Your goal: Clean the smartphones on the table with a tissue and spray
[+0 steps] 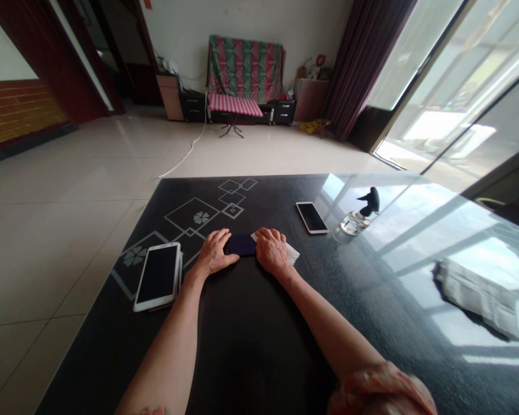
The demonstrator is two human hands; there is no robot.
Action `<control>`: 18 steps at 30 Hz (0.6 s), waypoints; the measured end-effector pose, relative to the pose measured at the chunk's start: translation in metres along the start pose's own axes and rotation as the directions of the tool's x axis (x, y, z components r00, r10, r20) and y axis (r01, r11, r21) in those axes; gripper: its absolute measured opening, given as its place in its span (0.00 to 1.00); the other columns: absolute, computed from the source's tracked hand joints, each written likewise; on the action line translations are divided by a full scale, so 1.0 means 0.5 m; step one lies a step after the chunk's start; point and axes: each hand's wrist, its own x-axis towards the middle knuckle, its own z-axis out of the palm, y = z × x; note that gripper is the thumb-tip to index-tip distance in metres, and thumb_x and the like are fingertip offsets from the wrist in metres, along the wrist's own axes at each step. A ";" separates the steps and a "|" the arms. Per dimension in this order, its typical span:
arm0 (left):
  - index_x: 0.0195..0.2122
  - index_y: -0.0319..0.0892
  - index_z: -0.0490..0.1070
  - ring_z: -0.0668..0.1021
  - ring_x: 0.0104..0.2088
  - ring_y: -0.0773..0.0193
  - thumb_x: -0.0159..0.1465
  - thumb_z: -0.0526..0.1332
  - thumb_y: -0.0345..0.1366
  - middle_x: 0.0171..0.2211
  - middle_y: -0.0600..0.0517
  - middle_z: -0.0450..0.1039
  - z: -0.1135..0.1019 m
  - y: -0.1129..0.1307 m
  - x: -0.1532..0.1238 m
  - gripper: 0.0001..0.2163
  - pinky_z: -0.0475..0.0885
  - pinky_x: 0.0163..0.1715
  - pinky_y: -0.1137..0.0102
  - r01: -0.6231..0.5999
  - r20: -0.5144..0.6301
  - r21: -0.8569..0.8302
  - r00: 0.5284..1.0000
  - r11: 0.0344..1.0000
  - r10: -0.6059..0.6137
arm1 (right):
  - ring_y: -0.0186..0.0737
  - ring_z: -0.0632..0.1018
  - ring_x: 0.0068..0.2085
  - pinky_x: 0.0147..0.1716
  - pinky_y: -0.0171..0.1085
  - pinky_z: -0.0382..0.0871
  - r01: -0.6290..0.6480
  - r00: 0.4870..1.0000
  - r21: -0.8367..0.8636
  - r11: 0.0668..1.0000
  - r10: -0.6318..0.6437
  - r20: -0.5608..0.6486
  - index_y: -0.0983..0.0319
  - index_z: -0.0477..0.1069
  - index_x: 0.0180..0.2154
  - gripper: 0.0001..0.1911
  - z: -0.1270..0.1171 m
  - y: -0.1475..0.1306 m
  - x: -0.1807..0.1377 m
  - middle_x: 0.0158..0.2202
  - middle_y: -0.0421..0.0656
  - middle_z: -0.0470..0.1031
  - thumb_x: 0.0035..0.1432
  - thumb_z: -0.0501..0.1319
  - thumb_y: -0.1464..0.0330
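On the black tabletop lies a dark blue phone (pixel 243 245), flat and sideways between my hands. My left hand (pixel 216 252) grips its left end, thumb at the near edge and fingers at the far edge. My right hand (pixel 271 250) presses a white cloth (pixel 292 254) with a zigzag edge against the phone's right end. The fingers of that hand are curled over the cloth and hide part of it. Left of my left forearm rests a large white phone (pixel 158 275), screen up, with something thin and flat beneath it.
A second white phone (pixel 312 218) lies beyond my right hand, close to a clear spray bottle (pixel 355 221) with a black trigger head. Farther right is a folded grey cloth (pixel 480 297). The glossy table (pixel 251 346) ends at a straight left edge above a tiled floor (pixel 104 184).
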 end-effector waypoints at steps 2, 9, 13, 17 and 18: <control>0.55 0.38 0.68 0.64 0.60 0.44 0.52 0.66 0.42 0.60 0.42 0.64 -0.003 0.001 0.001 0.29 0.60 0.60 0.53 0.003 0.014 -0.003 1.000 1.000 -0.003 | 0.47 0.66 0.50 0.48 0.44 0.56 -0.015 1.000 -0.003 1.000 0.015 -0.007 0.58 0.71 0.49 0.15 0.004 -0.004 0.010 0.53 0.45 0.71 0.63 0.51 0.69; 0.56 0.40 0.67 0.64 0.60 0.45 0.52 0.66 0.43 0.60 0.44 0.64 -0.004 -0.002 0.003 0.30 0.59 0.61 0.54 0.007 0.025 -0.030 1.000 1.000 -0.007 | 0.47 0.65 0.53 0.48 0.44 0.56 -0.009 0.999 -0.012 1.000 0.008 -0.033 0.57 0.69 0.51 0.17 -0.011 0.017 -0.042 0.56 0.44 0.69 0.64 0.50 0.69; 0.56 0.39 0.68 0.64 0.60 0.44 0.52 0.66 0.43 0.60 0.42 0.64 0.000 -0.002 0.001 0.30 0.60 0.60 0.53 0.001 -0.001 -0.028 1.000 1.000 -0.001 | 0.46 0.65 0.52 0.50 0.43 0.57 -0.032 0.998 -0.006 0.999 0.031 -0.054 0.58 0.69 0.52 0.17 -0.023 0.033 -0.082 0.56 0.44 0.68 0.65 0.50 0.69; 0.56 0.37 0.68 0.65 0.60 0.44 0.52 0.66 0.43 0.60 0.41 0.64 -0.002 0.001 0.001 0.30 0.60 0.60 0.54 0.008 0.004 -0.032 1.000 0.999 -0.008 | 0.45 0.66 0.52 0.50 0.42 0.57 -0.022 0.998 0.006 1.000 0.022 -0.064 0.58 0.68 0.53 0.17 -0.030 0.038 -0.110 0.56 0.45 0.68 0.65 0.50 0.69; 0.55 0.37 0.68 0.65 0.60 0.44 0.52 0.66 0.43 0.60 0.41 0.64 -0.002 0.001 0.002 0.30 0.61 0.60 0.54 0.013 0.010 -0.036 1.000 0.999 -0.012 | 0.45 0.66 0.52 0.50 0.42 0.58 -0.021 0.998 0.008 1.000 0.022 -0.064 0.58 0.68 0.53 0.17 -0.029 0.040 -0.110 0.56 0.45 0.68 0.65 0.50 0.69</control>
